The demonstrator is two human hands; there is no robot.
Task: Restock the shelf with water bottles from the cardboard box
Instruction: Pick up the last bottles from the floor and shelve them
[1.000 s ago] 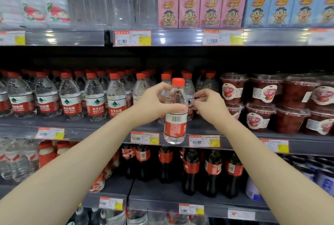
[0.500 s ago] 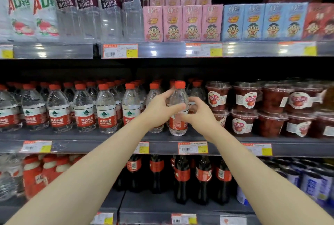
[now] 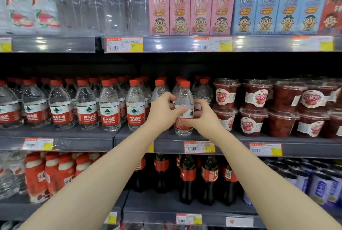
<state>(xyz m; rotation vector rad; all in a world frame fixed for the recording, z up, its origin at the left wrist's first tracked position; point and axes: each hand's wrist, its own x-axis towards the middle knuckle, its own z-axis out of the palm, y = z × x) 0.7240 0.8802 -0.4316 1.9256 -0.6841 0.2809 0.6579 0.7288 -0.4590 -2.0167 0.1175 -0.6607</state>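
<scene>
A clear water bottle [image 3: 184, 100] with a red cap and red label stands on the grey middle shelf [image 3: 166, 138], at the right end of the front row of matching water bottles [image 3: 109, 106]. My left hand [image 3: 162, 113] grips it from the left, thumb across the label. My right hand [image 3: 204, 117] holds it from the right, fingers curled round its lower half. The cardboard box is out of view.
Red fruit cups [image 3: 253, 107] are stacked just right of the bottle. Above are soda water bottles [image 3: 88, 2] and pink and blue drink cartons [image 3: 190, 15]. Below stand dark cola bottles [image 3: 188, 176], red-wrapped bottles [image 3: 50, 172] and blue cans [image 3: 318, 185].
Both hands carried the bottle forward from in front of the shelf edge and set it down on the middle shelf; the right hand closed onto it.
</scene>
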